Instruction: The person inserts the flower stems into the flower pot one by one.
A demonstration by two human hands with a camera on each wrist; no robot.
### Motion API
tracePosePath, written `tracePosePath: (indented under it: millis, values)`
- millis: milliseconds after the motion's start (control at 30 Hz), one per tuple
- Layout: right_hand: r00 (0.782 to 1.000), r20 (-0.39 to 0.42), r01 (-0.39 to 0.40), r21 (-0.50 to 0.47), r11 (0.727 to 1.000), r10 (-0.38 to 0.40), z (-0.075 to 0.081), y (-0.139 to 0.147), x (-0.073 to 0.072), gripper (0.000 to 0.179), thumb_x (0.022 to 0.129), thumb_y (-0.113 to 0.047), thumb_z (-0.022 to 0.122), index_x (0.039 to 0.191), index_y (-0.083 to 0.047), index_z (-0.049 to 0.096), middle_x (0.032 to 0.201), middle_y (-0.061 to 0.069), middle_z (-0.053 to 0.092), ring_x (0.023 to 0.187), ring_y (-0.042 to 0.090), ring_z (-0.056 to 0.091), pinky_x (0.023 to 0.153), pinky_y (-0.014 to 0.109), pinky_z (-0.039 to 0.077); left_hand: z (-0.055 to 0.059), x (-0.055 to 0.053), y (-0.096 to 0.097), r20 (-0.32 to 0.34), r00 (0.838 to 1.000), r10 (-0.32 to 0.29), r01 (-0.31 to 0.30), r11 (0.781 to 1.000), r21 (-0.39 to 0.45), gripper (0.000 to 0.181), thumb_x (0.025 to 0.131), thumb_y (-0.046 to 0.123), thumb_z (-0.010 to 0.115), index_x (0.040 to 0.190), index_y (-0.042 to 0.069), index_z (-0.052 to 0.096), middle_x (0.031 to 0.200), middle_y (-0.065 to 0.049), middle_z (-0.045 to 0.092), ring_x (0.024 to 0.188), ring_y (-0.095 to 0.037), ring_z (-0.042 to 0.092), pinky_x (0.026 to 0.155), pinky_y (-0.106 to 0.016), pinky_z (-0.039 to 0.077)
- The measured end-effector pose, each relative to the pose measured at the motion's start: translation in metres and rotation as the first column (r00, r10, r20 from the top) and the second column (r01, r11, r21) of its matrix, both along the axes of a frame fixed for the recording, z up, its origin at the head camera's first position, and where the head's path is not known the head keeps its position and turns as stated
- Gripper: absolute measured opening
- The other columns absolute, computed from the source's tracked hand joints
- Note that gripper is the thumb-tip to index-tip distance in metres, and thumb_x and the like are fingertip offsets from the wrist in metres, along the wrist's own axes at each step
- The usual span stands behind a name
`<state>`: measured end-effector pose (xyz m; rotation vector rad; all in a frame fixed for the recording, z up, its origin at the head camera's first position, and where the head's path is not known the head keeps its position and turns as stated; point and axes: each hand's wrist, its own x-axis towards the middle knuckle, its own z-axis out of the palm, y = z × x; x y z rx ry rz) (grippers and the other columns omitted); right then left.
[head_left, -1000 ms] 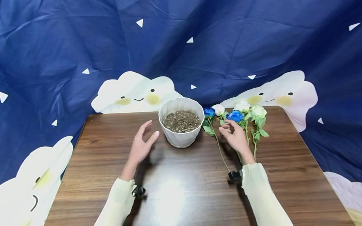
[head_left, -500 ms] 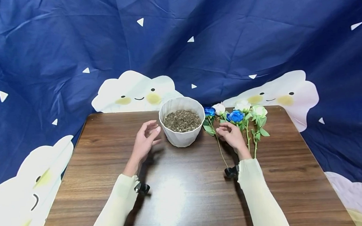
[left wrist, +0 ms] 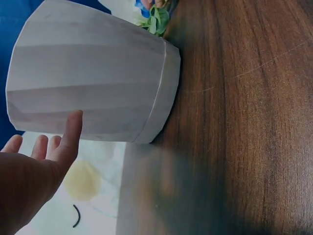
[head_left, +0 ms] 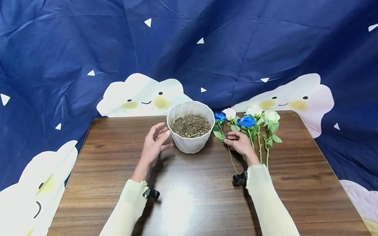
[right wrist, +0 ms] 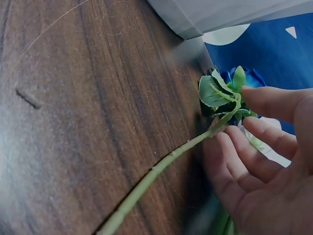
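A white faceted flowerpot (head_left: 191, 145) holding brown soil (head_left: 190, 126) stands upright near the table's far edge. My left hand (head_left: 153, 146) is at its left side, fingers relaxed and spread; the left wrist view has the thumb (left wrist: 73, 132) overlapping the pot's wall. To the right of the pot lies a blue rose (head_left: 219, 116) with a long thin green stem (right wrist: 161, 165). My right hand (head_left: 242, 144) reaches around that stem just below the leaves. Its fingertips are right at the stem, with a gap between thumb and fingers.
Right of the blue rose lie a second blue rose (head_left: 247, 121), a pale pink rose (head_left: 229, 113) and two whitish roses, stems toward me. They rest on a brown wooden table (head_left: 212, 208). A dark blue curtain (head_left: 185, 44) with clouds hangs behind.
My left hand has moved right, closer to the pot. My right hand has shifted left and toward me, down to the leftmost blue rose's stem. Pot and flowers stay in place.
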<state>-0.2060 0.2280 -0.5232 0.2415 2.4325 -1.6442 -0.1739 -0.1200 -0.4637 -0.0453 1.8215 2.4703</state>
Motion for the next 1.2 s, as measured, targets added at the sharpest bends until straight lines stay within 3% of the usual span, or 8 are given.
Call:
tracePosePath:
  millis: [133,333,533,667,900,1000,1200]
  values:
    - [0.999,-0.012,-0.031,-0.014,0.999,0.030,0.001,0.000,0.002,0.052,0.093,-0.012,0.070,0.138,0.007,0.053,0.132,0.029,0.059,0.098,0.024,0.065,0.075,0.029,0.061,-0.001,-0.002,0.001,0.005,1.000,0.001,-0.002,1.000,0.011,0.053,0.098,0.006,0.063,0.147,0.003,0.043,0.137,-0.018,0.047,0.120,-0.024,0.051,0.091,-0.053,0.060]
    - [0.999,0.014,-0.045,-0.007,0.999,0.046,0.004,-0.002,0.001,0.047,0.092,-0.007,0.069,0.135,0.009,0.054,0.125,0.029,0.063,0.089,0.020,0.067,0.066,0.029,0.062,0.001,-0.005,0.000,-0.001,1.000,-0.005,0.005,1.000,0.000,0.054,0.098,0.005,0.063,0.148,0.004,0.044,0.139,-0.019,0.047,0.119,-0.025,0.053,0.097,-0.066,0.050]
    - [0.996,0.081,-0.050,0.027,0.998,0.047,0.002,-0.005,-0.005,0.044,0.095,-0.001,0.066,0.137,0.006,0.055,0.130,0.026,0.063,0.096,0.024,0.068,0.068,0.032,0.063,0.002,-0.012,-0.006,-0.030,0.999,-0.021,0.020,0.999,-0.032,0.055,0.096,0.003,0.063,0.147,0.004,0.044,0.140,-0.022,0.047,0.115,-0.024,0.055,0.089,-0.055,0.059]
    - [0.993,0.113,-0.046,0.000,0.999,0.046,0.002,-0.003,-0.005,0.044,0.095,0.001,0.066,0.137,0.006,0.055,0.130,0.027,0.062,0.090,0.019,0.067,0.066,0.031,0.063,0.005,-0.015,-0.007,-0.041,0.997,-0.059,0.057,0.997,-0.059,0.057,0.096,0.002,0.064,0.149,0.004,0.043,0.142,-0.023,0.046,0.114,-0.024,0.056,0.088,-0.051,0.061]
    - [0.988,0.131,-0.074,-0.046,0.996,0.080,0.002,-0.002,-0.002,0.048,0.092,0.004,0.066,0.138,0.008,0.053,0.130,0.028,0.060,0.084,0.016,0.067,0.066,0.030,0.063,0.008,-0.018,-0.003,-0.026,0.997,-0.079,0.077,0.993,-0.085,0.059,0.095,0.002,0.065,0.150,0.006,0.043,0.143,-0.024,0.046,0.115,-0.023,0.058,0.096,-0.061,0.054]
    - [0.987,0.137,-0.073,-0.095,0.993,0.085,0.000,-0.001,-0.002,0.050,0.093,0.003,0.066,0.140,0.008,0.050,0.131,0.029,0.059,0.084,0.014,0.067,0.067,0.030,0.063,0.010,-0.020,-0.002,-0.020,0.996,-0.082,0.080,0.992,-0.094,0.061,0.095,0.001,0.064,0.151,0.006,0.043,0.143,-0.024,0.046,0.115,-0.024,0.058,0.095,-0.060,0.055]
    - [0.983,0.158,-0.060,-0.207,0.977,0.094,-0.001,0.000,-0.002,0.057,0.094,0.001,0.068,0.145,0.006,0.045,0.136,0.028,0.054,0.090,0.015,0.067,0.072,0.029,0.064,0.013,-0.022,-0.002,-0.005,0.995,-0.097,0.096,0.992,-0.088,0.058,0.094,0.001,0.064,0.149,0.004,0.045,0.142,-0.029,0.046,0.126,-0.041,0.053,0.097,-0.062,0.052]
